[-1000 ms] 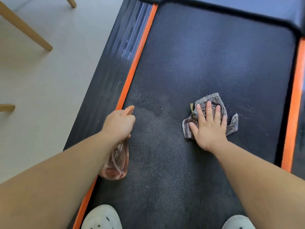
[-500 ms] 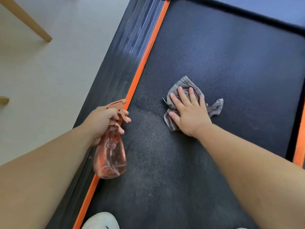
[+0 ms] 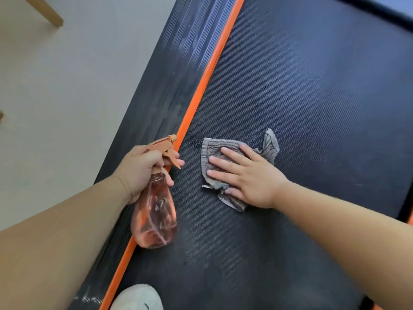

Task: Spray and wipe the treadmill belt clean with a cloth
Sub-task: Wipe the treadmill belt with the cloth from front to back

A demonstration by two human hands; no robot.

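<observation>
Just to the right of the long orange stripe that edges the dark textured treadmill belt, a crumpled grey striped cloth is pressed onto the belt by the right hand. The hand is laid open, palm down, with straight, slightly spread fingers directed toward the stripe. The cloth is pinned beneath the palm and fingers, its edge being seen past the fingertips on the stripe side, while one loose corner is left sticking out on the side away from the stripe. The bunched cloth is stretched roughly along the stripe's direction. Over the stripe itself, a translucent pink plastic spray bottle with an orange trigger head is gripped at the neck by the left hand, whose fingers are curled round it below the trigger. The bottle's long axis is held roughly parallel to the stripe, base toward the person and nozzle pointed away along it. A ribbed black side rail is seen left of the stripe, and a white shoe just right of its near end.
</observation>
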